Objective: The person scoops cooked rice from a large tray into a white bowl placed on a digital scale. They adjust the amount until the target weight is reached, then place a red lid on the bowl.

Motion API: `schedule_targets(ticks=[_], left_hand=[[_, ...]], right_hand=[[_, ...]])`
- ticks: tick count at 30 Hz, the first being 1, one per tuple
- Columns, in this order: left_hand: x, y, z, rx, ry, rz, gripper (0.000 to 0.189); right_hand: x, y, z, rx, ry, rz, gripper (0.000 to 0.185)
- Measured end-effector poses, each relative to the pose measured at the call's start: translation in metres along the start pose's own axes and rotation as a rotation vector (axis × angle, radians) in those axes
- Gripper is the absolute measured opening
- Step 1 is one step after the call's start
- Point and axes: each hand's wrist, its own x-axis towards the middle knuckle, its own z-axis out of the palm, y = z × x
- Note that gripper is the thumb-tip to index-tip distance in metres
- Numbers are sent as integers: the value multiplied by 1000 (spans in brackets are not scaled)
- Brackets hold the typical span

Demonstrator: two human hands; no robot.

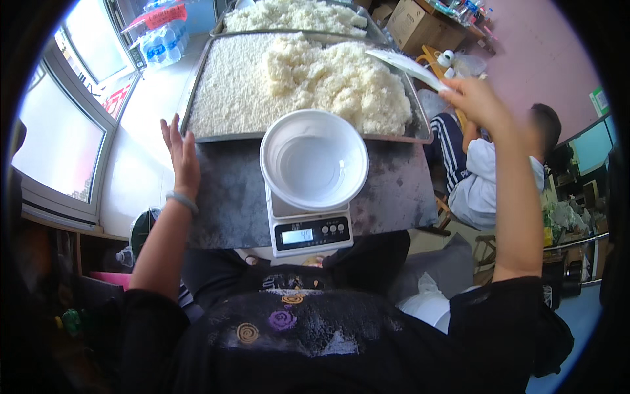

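My right hand point(475, 101) grips the handle of a pale flat rice paddle point(408, 66), whose blade reaches over the right side of a metal tray point(295, 140). Cooked-looking white rice point(339, 88) fills that tray, smooth on the left and heaped loosely on the right. Beside the tray's near left corner, my left hand point(183, 160) is raised with fingers apart and holds nothing. A white plastic bowl point(315, 162) sits on a white digital kitchen scale point(310, 236) with a lit display. Only the bowl's bare bottom and walls show inside.
Behind lies a second rice tray point(295, 17). The dark table point(393, 187) carries the scale. A person point(482, 172) sits close at the right, under my right arm. Cardboard boxes point(423, 27) stand at the back right, bottled water packs point(162, 44) at the back left near a glass door point(64, 138).
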Motion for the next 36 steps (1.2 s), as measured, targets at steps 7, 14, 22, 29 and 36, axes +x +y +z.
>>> schedule_targets(ticks=[7,14,22,29,36], left_hand=[[-60,118,26,-381,-507,-355,82],[-63,145,38,-651,-586,-662,62],[-68,157,25,-665,-598,-773,58],[-70,137,20,-630,-547,-685,57],[-76,112,23,-930,-635,-655,55]], right_hand=[[-12,35,67,641,-20,251,35],[-31,28,94,932,35,239,37],[-52,24,84,1002,54,211,36],[-51,23,96,1051,82,211,33],[-59,9,154,1469,346,154,27]])
